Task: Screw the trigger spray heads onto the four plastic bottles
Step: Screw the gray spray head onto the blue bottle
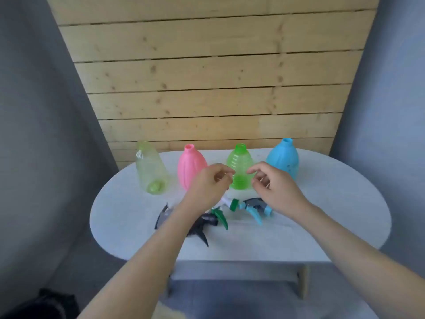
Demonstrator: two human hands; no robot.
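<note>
Four uncapped bottles stand in a row at the back of the white oval table (pixel 322 215): a clear yellowish bottle (pixel 150 168), a pink bottle (pixel 189 166), a bright green bottle (pixel 240 165) and a blue bottle (pixel 284 157). Nearer to me lie the trigger spray heads: a green and white one (pixel 226 209), a light blue and grey one (pixel 256 208), and dark ones (pixel 200 226) partly hidden under my left forearm. My left hand (pixel 210 184) and my right hand (pixel 273 187) hover on either side of the green bottle, fingers curled and apart, holding nothing.
A wooden plank wall rises right behind the table. Grey walls close in on both sides. The table's wooden base (pixel 303 282) shows below its front edge. A dark object (pixel 46 302) lies on the floor at the lower left.
</note>
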